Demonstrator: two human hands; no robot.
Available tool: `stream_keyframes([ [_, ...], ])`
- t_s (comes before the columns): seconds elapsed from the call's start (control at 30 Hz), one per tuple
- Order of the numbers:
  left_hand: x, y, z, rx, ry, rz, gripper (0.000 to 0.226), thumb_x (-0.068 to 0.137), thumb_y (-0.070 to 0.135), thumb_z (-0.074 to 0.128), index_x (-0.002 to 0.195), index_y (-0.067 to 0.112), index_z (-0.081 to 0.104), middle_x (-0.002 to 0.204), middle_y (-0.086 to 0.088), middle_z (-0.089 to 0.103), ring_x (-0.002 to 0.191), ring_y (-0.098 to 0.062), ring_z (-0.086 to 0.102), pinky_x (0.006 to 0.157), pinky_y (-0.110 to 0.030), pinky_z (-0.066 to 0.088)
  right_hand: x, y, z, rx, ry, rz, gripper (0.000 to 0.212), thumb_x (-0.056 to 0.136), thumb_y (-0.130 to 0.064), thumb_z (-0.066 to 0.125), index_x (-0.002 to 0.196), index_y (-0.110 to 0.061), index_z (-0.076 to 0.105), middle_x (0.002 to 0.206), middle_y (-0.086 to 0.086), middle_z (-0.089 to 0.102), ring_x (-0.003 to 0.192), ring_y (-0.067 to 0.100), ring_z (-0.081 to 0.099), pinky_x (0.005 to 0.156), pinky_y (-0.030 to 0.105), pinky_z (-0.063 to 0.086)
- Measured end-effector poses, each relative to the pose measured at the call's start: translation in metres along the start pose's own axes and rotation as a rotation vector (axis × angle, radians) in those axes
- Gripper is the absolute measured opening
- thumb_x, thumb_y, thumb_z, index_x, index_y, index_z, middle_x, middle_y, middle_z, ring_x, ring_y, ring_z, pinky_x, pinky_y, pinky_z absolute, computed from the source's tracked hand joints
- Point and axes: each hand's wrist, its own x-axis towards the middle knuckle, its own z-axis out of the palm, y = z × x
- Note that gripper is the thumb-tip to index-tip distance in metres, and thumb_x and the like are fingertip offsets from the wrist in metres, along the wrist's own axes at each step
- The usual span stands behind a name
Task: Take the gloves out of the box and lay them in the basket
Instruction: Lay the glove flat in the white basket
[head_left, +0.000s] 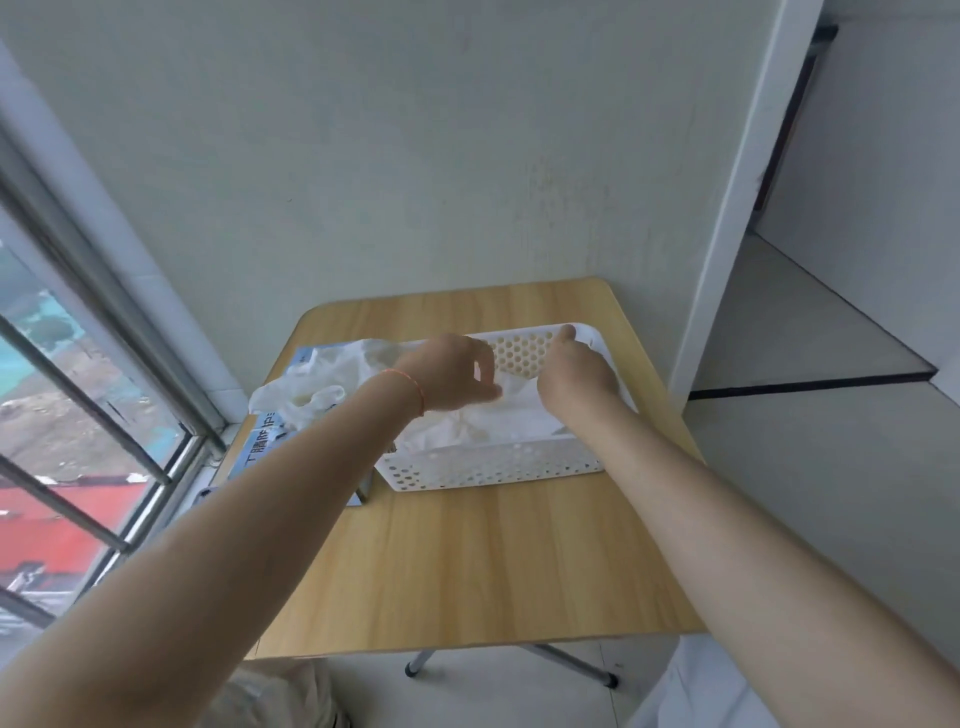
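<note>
a small wood-grain counter (467, 561) with rounded far corners stands against a plain pale wall (363, 156), its far left corner close to a metal-framed window (93, 364). a metal leg (571, 662) shows under the near edge, over a pale floor. to the right a white door frame (748, 197) opens onto another room.

a white perforated basket (493, 467) sits on the far half of the counter, towards the right edge. white gloves (488, 426) lie crumpled inside it. just left of the basket, along the left edge, lies the blue glove box (260, 452), with more thin white gloves (306, 395) bunched on top of it and spilling towards the basket.

both bare forearms reach over the basket. the left hand (452, 371), with a thin red string on its wrist, has its grip curled over the basket's left part, fingertips pinching at the white glove material below. the right hand (571, 371) is over the basket's far right part, its grip bent down with the fingers near the far rim; whether it has hold of a glove cannot be told, since the back of the hand hides the fingers.
</note>
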Motion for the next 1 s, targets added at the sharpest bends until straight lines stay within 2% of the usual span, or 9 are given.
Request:
stream_keyframes([
  [0.13,-0.010,-0.008,-0.006,0.070,-0.407,-0.053,0.028,0.080,0.041,0.075,0.096,0.020,0.064,0.088,-0.007,0.072,0.067,-0.016,0.060,0.065,-0.027,0.050,0.001,0.001,0.002,-0.042,0.053,-0.044,0.052,0.093,0.002,0.041,0.143,0.000,0.025,0.093,0.011,0.059,0.066,0.019,0.051,0.045,0.027,0.032],
  [0.23,-0.016,-0.020,-0.005,0.053,-0.468,-0.113,0.039,0.079,0.037,0.077,0.108,0.018,0.059,0.090,-0.010,0.072,0.069,-0.020,0.064,0.063,-0.027,0.052,-0.002,0.000,-0.001,-0.110,0.092,-0.079,0.041,0.093,0.001,0.046,0.131,-0.001,0.033,0.097,0.011,0.057,0.070,0.019,0.053,0.050,0.029,0.038],
  [0.33,-0.018,-0.025,-0.007,-0.041,-0.407,-0.129,0.039,0.078,0.032,0.078,0.110,0.022,0.057,0.097,-0.009,0.070,0.076,-0.018,0.067,0.065,-0.027,0.054,-0.005,-0.002,-0.001,-0.227,0.129,-0.126,0.043,0.092,-0.003,0.053,0.130,0.000,0.034,0.114,0.016,0.057,0.091,0.025,0.062,0.059,0.029,0.044],
  [0.43,-0.018,-0.026,-0.015,-0.059,-0.307,-0.136,0.027,0.082,0.036,0.073,0.103,0.027,0.059,0.097,-0.004,0.070,0.077,-0.018,0.068,0.068,-0.029,0.054,-0.007,-0.006,-0.002,-0.339,0.203,-0.140,0.045,0.089,-0.006,0.056,0.130,-0.001,0.039,0.121,0.016,0.052,0.107,0.027,0.055,0.079,0.033,0.048],
  [0.57,-0.029,-0.043,-0.030,-0.117,0.134,-0.229,0.007,0.086,0.028,0.062,0.091,0.025,0.065,0.103,0.001,0.063,0.083,-0.018,0.059,0.071,-0.029,0.050,-0.008,-0.035,-0.009,-0.347,0.249,-0.274,0.035,0.086,-0.005,0.055,0.120,-0.006,0.047,0.122,0.014,0.047,0.111,0.028,0.047,0.089,0.035,0.039],
  [0.67,-0.045,-0.075,-0.033,-0.007,0.430,-0.345,0.025,0.087,0.033,0.062,0.109,0.024,0.062,0.115,-0.003,0.056,0.107,-0.025,0.053,0.086,-0.035,0.042,-0.009,-0.074,-0.008,-0.209,0.185,-0.391,0.024,0.090,-0.008,0.049,0.114,-0.008,0.052,0.121,0.012,0.050,0.112,0.029,0.047,0.091,0.038,0.037],
  [0.77,-0.062,-0.107,-0.026,0.009,0.306,-0.406,0.042,0.087,0.045,0.062,0.125,0.027,0.056,0.127,-0.003,0.055,0.121,-0.026,0.048,0.098,-0.040,0.034,-0.010,-0.110,0.002,-0.013,0.070,-0.481,0.022,0.092,-0.013,0.043,0.109,-0.009,0.056,0.117,0.011,0.054,0.113,0.030,0.048,0.093,0.041,0.037],
  [0.9,-0.086,-0.138,-0.014,-0.156,0.234,-0.454,0.019,0.090,0.042,0.058,0.102,0.029,0.066,0.108,0.004,0.068,0.092,-0.018,0.057,0.089,-0.033,0.040,-0.013,-0.151,0.021,0.067,-0.086,-0.513,0.023,0.094,-0.024,0.042,0.106,-0.016,0.060,0.117,0.004,0.054,0.114,0.026,0.048,0.094,0.038,0.034],
  [1.0,-0.094,-0.146,-0.014,-0.212,0.299,-0.424,0.018,0.092,0.037,0.061,0.098,0.025,0.072,0.099,0.003,0.072,0.090,-0.020,0.064,0.083,-0.033,0.049,-0.012,-0.163,0.029,0.038,-0.110,-0.508,0.018,0.090,-0.031,0.051,0.090,-0.019,0.065,0.108,0.001,0.054,0.108,0.024,0.050,0.090,0.036,0.035],
])
